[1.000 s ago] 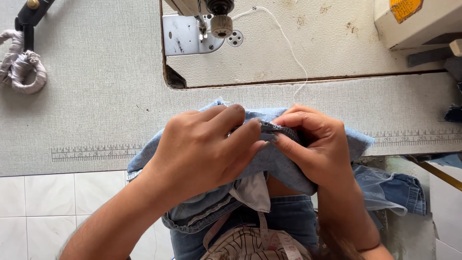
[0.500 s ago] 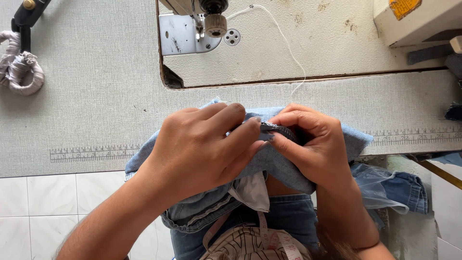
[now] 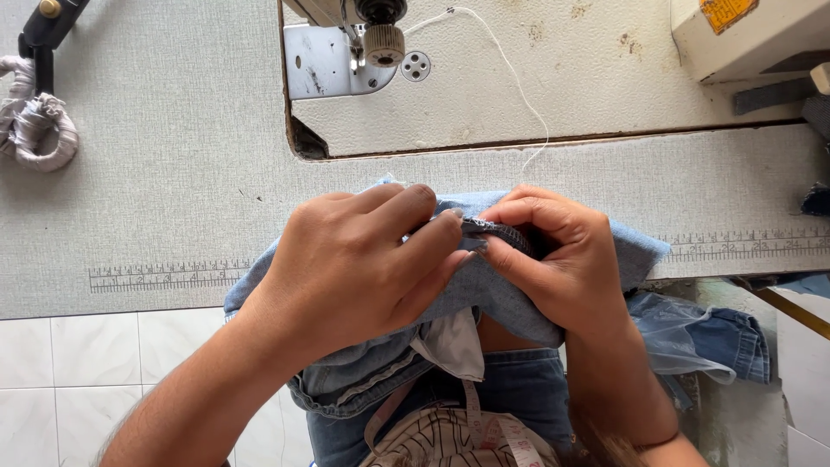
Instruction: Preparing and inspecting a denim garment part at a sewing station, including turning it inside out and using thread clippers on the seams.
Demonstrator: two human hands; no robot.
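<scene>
Lower centre of frame: left hand [image 3: 354,259] and right hand [image 3: 553,259] pinch a folded seam of the denim piece [image 3: 484,290] at the worktop [image 3: 173,199] edge. Both grips closed on cloth. Folding step, likely; next needs a steady feed toward the sewing machine [image 3: 363,43], upper centre.
</scene>
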